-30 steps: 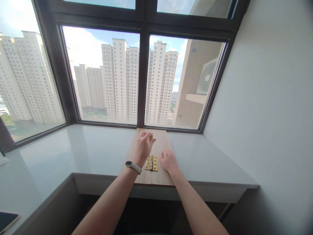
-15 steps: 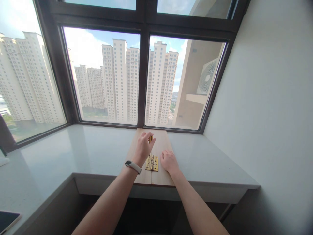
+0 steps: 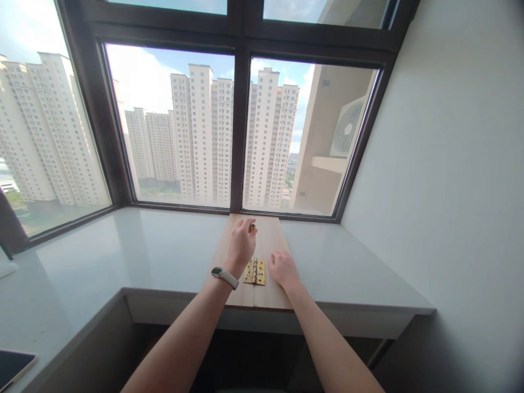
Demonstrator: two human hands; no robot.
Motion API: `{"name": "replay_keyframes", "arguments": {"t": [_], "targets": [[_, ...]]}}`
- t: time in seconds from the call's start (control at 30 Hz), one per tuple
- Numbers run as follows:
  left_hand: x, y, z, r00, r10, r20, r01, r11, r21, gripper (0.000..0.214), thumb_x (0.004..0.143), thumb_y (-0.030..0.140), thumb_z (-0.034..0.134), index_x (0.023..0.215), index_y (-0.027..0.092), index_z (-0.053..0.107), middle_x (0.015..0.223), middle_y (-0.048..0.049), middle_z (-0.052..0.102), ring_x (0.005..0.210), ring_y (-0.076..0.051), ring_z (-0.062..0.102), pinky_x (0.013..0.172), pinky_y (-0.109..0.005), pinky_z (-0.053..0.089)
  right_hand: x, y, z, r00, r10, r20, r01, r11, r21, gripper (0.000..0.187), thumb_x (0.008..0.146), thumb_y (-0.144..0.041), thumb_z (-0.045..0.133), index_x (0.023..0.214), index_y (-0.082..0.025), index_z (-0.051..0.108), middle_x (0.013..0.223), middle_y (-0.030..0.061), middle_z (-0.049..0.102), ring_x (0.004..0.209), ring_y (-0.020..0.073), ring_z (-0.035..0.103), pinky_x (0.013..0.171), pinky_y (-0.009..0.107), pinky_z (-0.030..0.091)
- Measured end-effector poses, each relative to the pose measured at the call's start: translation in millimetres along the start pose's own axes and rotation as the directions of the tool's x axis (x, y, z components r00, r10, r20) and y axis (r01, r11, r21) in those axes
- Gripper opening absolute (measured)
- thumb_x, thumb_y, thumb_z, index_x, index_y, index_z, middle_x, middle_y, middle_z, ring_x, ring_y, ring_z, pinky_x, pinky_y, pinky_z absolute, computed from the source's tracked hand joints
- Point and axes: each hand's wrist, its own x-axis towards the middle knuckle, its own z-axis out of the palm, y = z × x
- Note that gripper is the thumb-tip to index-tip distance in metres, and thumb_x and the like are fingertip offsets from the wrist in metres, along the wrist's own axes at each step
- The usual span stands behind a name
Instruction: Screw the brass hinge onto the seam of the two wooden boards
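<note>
Two pale wooden boards (image 3: 270, 232) lie side by side, their seam running away from me. A brass-coloured butt hinge (image 3: 254, 272) lies spread across the seam, near the boards' front end. Above and beyond it, my left hand (image 3: 241, 243) is closed around a screwdriver (image 3: 251, 227). Its yellow and black handle shows between the fingers, and a thin shaft seems to reach down to the hinge's left leaf. My right hand (image 3: 283, 268) rests on the right board, just right of the hinge, its fingers curled in. What it may hold is hidden.
The boards lie on a white windowsill counter (image 3: 172, 251) whose front edge drops off. Dark window frames (image 3: 241, 136) stand behind, and a white wall (image 3: 442, 180) bounds the right side. A dark flat device (image 3: 14, 364) lies at the lower left.
My left hand has turned slightly at the wrist and its fingers have closed in around the screwdriver handle. The hinge, boards and right hand stay where they were.
</note>
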Motion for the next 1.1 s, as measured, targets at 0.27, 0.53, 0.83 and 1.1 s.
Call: {"name": "replay_keyframes", "arguments": {"t": [0.27, 0.53, 0.83, 1.1], "targets": [[-1.7, 6.2, -3.0, 0.998, 0.061, 0.03, -0.062, 0.998, 0.009, 0.005, 0.092, 0.021, 0.064, 0.097, 0.021, 0.065, 0.092, -0.005, 0.06, 0.073, -0.016, 0.059, 0.068, -0.029, 0.05, 0.0, 0.4, 1.0, 0.999, -0.01, -0.037, 0.011, 1.0, 0.021, 0.026, 0.1, -0.032, 0.046, 0.094, -0.019, 0.068, 0.101, 0.0094, 0.068, 0.102, 0.0213, 0.057, 0.096, 0.029, 0.036], [-0.5, 1.6, 1.7, 1.0, 0.009, 0.019, -0.008, 0.999, -0.032, 0.018, 0.092, 0.014, 0.062, 0.107, 0.023, 0.067, 0.094, -0.0052, 0.065, 0.076, -0.017, 0.063, 0.07, -0.03, 0.051, -0.4, -0.1, -0.9, 1.0, -0.002, -0.005, 0.002, 1.0, 0.009, 0.026, 0.099, -0.032, 0.046, 0.097, -0.02, 0.069, 0.104, 0.0106, 0.068, 0.104, 0.0221, 0.057, 0.095, 0.029, 0.036], [-3.1, 1.7, -1.6, 0.998, 0.052, 0.03, -0.051, 0.998, -0.039, 0.008, 0.092, 0.021, 0.065, 0.1, 0.022, 0.066, 0.1, -0.0067, 0.064, 0.08, -0.017, 0.064, 0.073, -0.031, 0.054, -0.8, -0.3, -1.5, 1.0, -0.004, -0.012, 0.004, 1.0, 0.011, 0.026, 0.099, -0.031, 0.046, 0.096, -0.019, 0.069, 0.102, 0.0102, 0.068, 0.104, 0.0215, 0.057, 0.096, 0.029, 0.036], [-1.5, 2.1, 1.6, 0.999, 0.031, 0.012, -0.031, 0.999, -0.023, 0.011, 0.094, 0.017, 0.059, 0.102, 0.021, 0.066, 0.097, -0.0066, 0.063, 0.077, -0.017, 0.063, 0.071, -0.032, 0.053, -1.9, -4.3, -7.9, 1.0, 0.015, 0.017, -0.015, 1.0, 0.003, 0.026, 0.1, -0.031, 0.046, 0.098, -0.019, 0.069, 0.105, 0.0102, 0.068, 0.105, 0.0215, 0.057, 0.096, 0.029, 0.036]]}}
